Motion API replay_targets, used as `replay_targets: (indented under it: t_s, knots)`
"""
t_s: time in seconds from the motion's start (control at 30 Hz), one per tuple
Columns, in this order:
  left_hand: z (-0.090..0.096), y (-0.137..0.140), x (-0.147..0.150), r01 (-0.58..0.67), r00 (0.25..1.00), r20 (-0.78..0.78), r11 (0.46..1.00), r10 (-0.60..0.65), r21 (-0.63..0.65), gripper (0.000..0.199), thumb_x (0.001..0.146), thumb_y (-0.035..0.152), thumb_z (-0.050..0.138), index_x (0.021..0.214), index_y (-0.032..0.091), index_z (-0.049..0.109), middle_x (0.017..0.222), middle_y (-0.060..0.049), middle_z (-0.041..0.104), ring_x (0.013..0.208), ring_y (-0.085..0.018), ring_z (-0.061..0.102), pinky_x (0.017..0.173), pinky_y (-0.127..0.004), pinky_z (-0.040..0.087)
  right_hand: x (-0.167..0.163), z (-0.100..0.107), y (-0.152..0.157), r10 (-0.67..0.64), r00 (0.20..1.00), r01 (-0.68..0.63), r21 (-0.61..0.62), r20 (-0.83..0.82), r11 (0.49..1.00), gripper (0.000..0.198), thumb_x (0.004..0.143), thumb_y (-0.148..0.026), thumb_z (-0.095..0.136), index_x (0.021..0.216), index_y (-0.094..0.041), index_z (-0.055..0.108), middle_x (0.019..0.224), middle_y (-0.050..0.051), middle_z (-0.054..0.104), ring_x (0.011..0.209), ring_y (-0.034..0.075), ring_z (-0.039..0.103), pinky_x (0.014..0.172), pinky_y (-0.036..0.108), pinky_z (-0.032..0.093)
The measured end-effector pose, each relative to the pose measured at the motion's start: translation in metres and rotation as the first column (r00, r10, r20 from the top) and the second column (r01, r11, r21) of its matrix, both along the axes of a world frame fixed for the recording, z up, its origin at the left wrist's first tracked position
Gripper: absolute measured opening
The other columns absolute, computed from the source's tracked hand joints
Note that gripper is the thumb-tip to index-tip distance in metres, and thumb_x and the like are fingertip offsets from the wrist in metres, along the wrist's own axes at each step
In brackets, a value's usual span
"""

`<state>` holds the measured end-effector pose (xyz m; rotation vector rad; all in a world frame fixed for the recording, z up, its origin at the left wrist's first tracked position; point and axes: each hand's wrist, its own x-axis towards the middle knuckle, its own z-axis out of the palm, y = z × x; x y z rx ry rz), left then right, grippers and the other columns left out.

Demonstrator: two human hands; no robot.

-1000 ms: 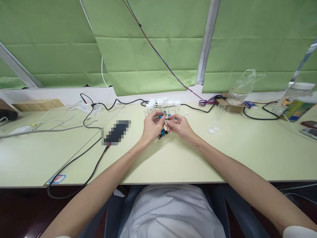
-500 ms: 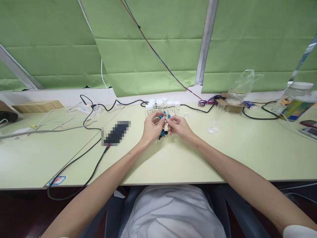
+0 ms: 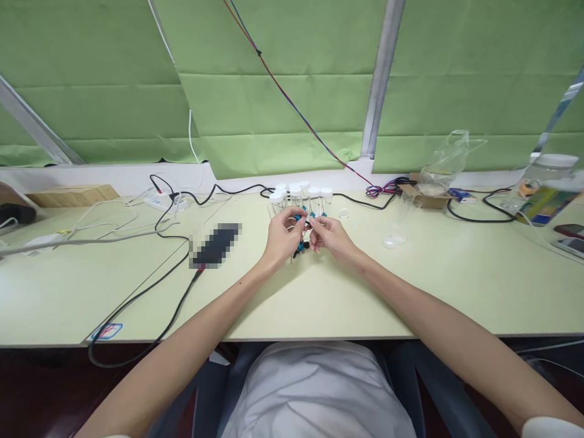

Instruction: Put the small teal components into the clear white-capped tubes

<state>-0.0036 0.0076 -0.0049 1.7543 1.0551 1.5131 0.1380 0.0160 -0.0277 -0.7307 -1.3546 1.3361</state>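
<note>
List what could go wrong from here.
The small dark piece pinched between the left hand and right hand could slip and drop among the blue and black parts below. The white-capped vials stand close behind the hands, so a knuckle might tip one. The black cable loops over the desk edge and could snag, perhaps dragging the blurred dark device.

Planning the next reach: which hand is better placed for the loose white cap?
Probably the right hand: the white cap lies nearer it, while the left hand would cross over. Both are busy at a small dark part.
</note>
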Motion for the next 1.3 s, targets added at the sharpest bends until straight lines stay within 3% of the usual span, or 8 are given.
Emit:
replay_targets:
  t_s: [0.37,0.5,0.73,1.1,1.3]
  knots:
    - [0.0006,-0.0016,0.0,0.039,0.999,0.023,0.999,-0.039,0.009,0.01,0.08,0.024,0.064,0.088,0.018,0.065,0.084,-0.003,0.066,0.063,-0.012,0.059,0.061,-0.026,0.051,-0.0017,0.0027,-0.0019,0.011,0.991,-0.016,-0.043,-0.13,0.999,0.055,0.061,-0.064,0.082,0.069,-0.017,0.056,0.057,-0.003,0.055,0.049,0.01,0.055,0.047,0.024,0.044]
    - [-0.0011,-0.0003,0.0002,0.048,0.998,0.031,0.999,-0.048,0.009,0.012,0.079,0.025,0.066,0.089,0.018,0.068,0.088,-0.004,0.069,0.071,-0.014,0.064,0.068,-0.027,0.054,-0.0013,0.005,-0.0043,0.001,0.987,-0.013,-0.075,-0.163,0.997,0.052,0.06,-0.06,0.085,0.07,-0.016,0.058,0.06,-0.002,0.057,0.053,0.01,0.056,0.05,0.024,0.045]
    - [-0.004,0.003,-0.0003,0.009,1.0,-0.001,0.999,-0.009,0.038,0.015,0.08,0.031,0.068,0.089,0.018,0.069,0.093,-0.006,0.071,0.077,-0.015,0.065,0.07,-0.027,0.055,-0.0008,0.0047,-0.0051,-0.007,0.989,-0.007,-0.095,-0.148,0.995,0.047,0.062,-0.054,0.086,0.073,-0.017,0.059,0.063,-0.001,0.061,0.054,0.01,0.057,0.05,0.023,0.043]
    - [0.0,0.0011,-0.0013,-0.081,0.996,-0.016,0.995,0.082,0.061,0.022,0.082,0.039,0.069,0.086,0.018,0.068,0.085,-0.004,0.069,0.069,-0.014,0.061,0.064,-0.026,0.049,-0.0017,0.0046,-0.0056,0.014,0.983,-0.038,-0.128,-0.181,0.991,0.047,0.058,-0.049,0.09,0.076,-0.016,0.062,0.068,0.002,0.066,0.056,0.01,0.059,0.053,0.024,0.045]
    - [-0.0012,0.0018,-0.0021,-0.083,0.996,-0.026,0.993,0.085,0.083,0.021,0.084,0.037,0.069,0.091,0.018,0.071,0.092,-0.006,0.072,0.077,-0.016,0.064,0.07,-0.027,0.052,-0.0015,0.004,-0.0052,0.034,0.978,-0.064,-0.14,-0.205,0.988,0.047,0.058,-0.047,0.09,0.077,-0.016,0.06,0.07,0.002,0.067,0.058,0.011,0.06,0.055,0.024,0.045]
